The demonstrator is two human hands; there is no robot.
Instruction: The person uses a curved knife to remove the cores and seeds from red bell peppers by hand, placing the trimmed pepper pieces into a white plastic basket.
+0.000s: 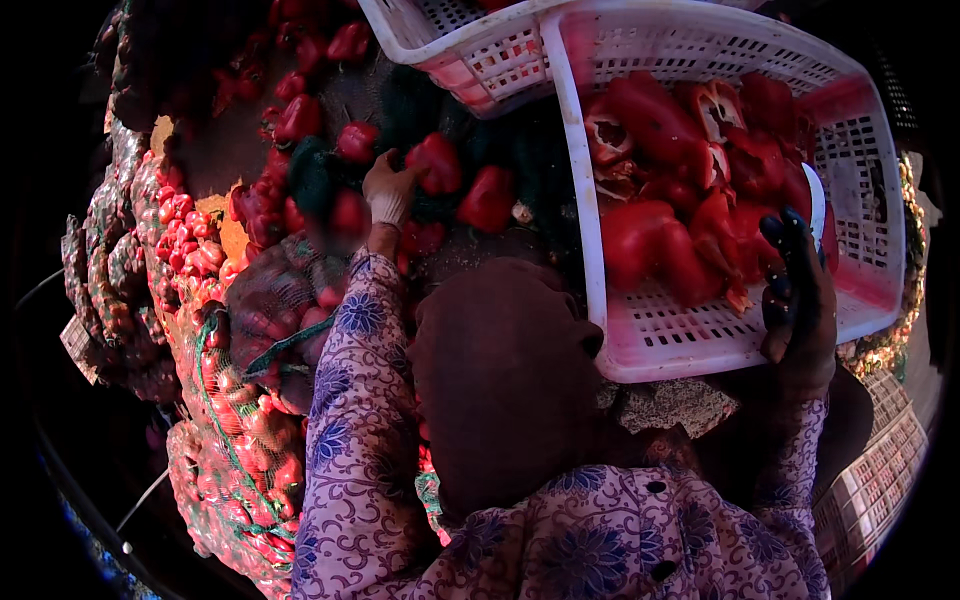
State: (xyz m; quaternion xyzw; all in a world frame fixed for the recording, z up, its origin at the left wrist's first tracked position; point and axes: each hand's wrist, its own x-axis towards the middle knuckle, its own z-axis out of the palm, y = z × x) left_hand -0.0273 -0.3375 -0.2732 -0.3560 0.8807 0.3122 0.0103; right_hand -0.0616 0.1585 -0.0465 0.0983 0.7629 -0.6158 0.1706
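Observation:
My left hand, in a pale knitted glove, reaches among red bell peppers with fingers apart, its fingertips at the side of one pepper; whether they touch it is unclear. My right hand, in a dark glove, is at the right side of a white plastic basket of cut red peppers. Its fingers are partly bent beside a white curved object, apparently gripped, which I cannot make out. More whole peppers lie around my left hand among dark green shapes.
Mesh sacks of red peppers line the left side. A second white basket stands at the top. A plastic crate is at the lower right. A dark brown rounded shape fills the lower middle between my forearms.

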